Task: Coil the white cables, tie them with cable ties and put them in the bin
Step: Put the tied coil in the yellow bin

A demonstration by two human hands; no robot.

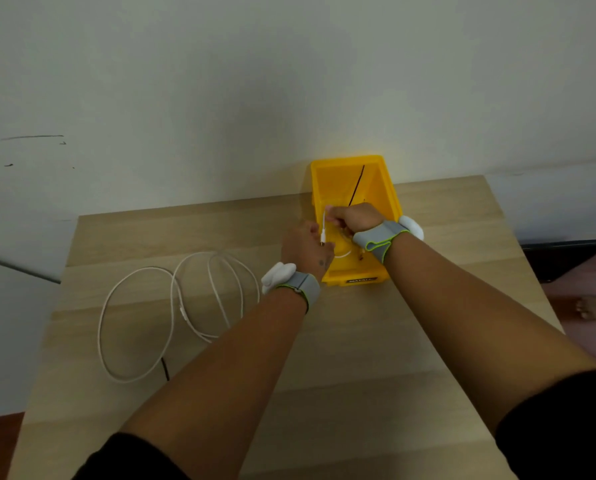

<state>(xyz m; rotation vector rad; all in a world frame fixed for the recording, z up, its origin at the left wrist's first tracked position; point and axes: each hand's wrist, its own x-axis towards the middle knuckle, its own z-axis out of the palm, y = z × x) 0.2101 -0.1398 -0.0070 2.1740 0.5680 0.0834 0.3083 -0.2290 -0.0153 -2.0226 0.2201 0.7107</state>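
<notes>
Head view shows both hands over the yellow bin (386,188) at the table's (324,358) far edge. Right hand (353,218) is closed on a white cable (324,225) whose plug dangles; left hand (307,247) is curled beside it, its grip unclear. A second white cable (172,306) lies looped to the left.
</notes>
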